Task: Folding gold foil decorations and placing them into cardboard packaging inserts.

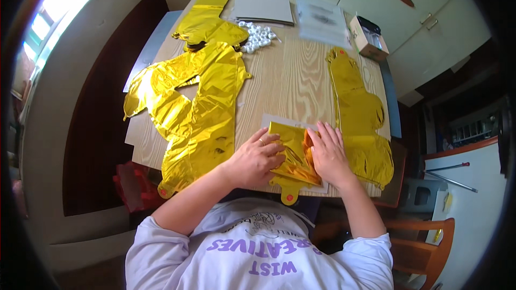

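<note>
In front of me lies a folded gold foil balloon (285,129), its tab with a red dot pointing toward me. A pale sheet (318,187) shows beneath it. My left hand (256,157) rests on the balloon's left side, fingers apart and slightly bent. Along its right edge my right hand (329,154) lies with fingers stretched out, against a raised orange-looking fold. Left of my hands spreads a large flat gold foil balloon (207,121). Another long flat gold foil balloon (357,113) lies to the right.
At the far left of the wooden table (290,80) lies more gold foil (207,19). Near it are white small pieces (258,37) in a heap, a grey-white stack (263,8) and a clear plastic bag (322,21). An open box (368,40) stands far right; a wooden chair (438,247) is near right.
</note>
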`<control>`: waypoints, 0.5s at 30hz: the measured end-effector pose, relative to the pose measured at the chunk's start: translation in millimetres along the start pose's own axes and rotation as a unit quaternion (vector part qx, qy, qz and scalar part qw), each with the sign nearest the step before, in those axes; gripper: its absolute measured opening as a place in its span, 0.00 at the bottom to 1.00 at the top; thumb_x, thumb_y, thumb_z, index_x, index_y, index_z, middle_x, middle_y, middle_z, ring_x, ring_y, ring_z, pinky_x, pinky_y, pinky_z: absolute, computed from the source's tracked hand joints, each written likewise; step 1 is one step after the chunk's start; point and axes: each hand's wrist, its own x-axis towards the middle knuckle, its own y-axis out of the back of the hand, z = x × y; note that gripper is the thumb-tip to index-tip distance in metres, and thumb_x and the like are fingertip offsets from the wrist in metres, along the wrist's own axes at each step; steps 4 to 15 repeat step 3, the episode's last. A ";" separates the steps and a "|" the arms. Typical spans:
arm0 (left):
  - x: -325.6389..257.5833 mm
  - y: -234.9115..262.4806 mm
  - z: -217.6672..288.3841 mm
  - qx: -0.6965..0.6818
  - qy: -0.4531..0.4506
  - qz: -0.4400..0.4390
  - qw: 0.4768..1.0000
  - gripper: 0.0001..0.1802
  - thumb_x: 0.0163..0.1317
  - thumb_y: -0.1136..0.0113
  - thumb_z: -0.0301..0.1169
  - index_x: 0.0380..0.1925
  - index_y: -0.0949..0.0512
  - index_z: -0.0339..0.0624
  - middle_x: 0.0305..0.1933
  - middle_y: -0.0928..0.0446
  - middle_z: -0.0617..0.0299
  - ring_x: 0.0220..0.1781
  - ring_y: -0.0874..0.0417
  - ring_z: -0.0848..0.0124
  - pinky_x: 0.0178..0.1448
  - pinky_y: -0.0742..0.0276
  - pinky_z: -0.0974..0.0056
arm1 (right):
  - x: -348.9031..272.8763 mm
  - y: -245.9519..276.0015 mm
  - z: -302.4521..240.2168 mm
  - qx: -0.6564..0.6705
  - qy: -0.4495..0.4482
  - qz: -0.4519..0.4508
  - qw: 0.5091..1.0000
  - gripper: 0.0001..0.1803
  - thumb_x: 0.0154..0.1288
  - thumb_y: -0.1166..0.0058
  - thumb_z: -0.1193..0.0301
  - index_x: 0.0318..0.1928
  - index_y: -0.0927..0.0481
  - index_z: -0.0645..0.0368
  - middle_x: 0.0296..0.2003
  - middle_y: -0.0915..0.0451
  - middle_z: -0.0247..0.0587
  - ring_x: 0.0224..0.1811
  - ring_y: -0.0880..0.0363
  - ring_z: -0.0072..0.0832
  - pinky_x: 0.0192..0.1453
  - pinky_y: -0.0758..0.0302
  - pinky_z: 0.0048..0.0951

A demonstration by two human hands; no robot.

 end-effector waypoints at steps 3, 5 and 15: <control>0.0 0.2 -3.7 -0.015 0.013 -0.028 0.999 0.26 0.43 0.37 0.35 0.47 0.21 0.47 0.56 0.27 0.57 0.66 0.33 0.56 0.73 0.47 0.45 | 46.6 28.0 21.6 0.087 -0.028 -0.070 0.993 0.30 0.58 0.45 0.69 0.63 0.33 0.54 0.66 0.39 0.50 0.70 0.45 0.46 0.74 0.52 0.45; 0.0 0.2 -3.7 -0.015 0.013 -0.028 0.999 0.26 0.43 0.37 0.35 0.47 0.21 0.47 0.56 0.27 0.57 0.66 0.33 0.56 0.73 0.47 0.45 | 46.6 28.0 21.6 0.087 -0.028 -0.070 0.993 0.30 0.58 0.45 0.69 0.63 0.33 0.54 0.66 0.39 0.50 0.70 0.45 0.46 0.74 0.52 0.45; 0.0 0.2 -3.7 -0.015 0.013 -0.028 0.999 0.26 0.43 0.37 0.35 0.47 0.21 0.47 0.56 0.27 0.57 0.66 0.33 0.56 0.73 0.47 0.45 | 46.6 28.0 21.6 0.087 -0.028 -0.070 0.993 0.30 0.58 0.45 0.69 0.63 0.33 0.54 0.66 0.39 0.50 0.70 0.45 0.46 0.74 0.52 0.45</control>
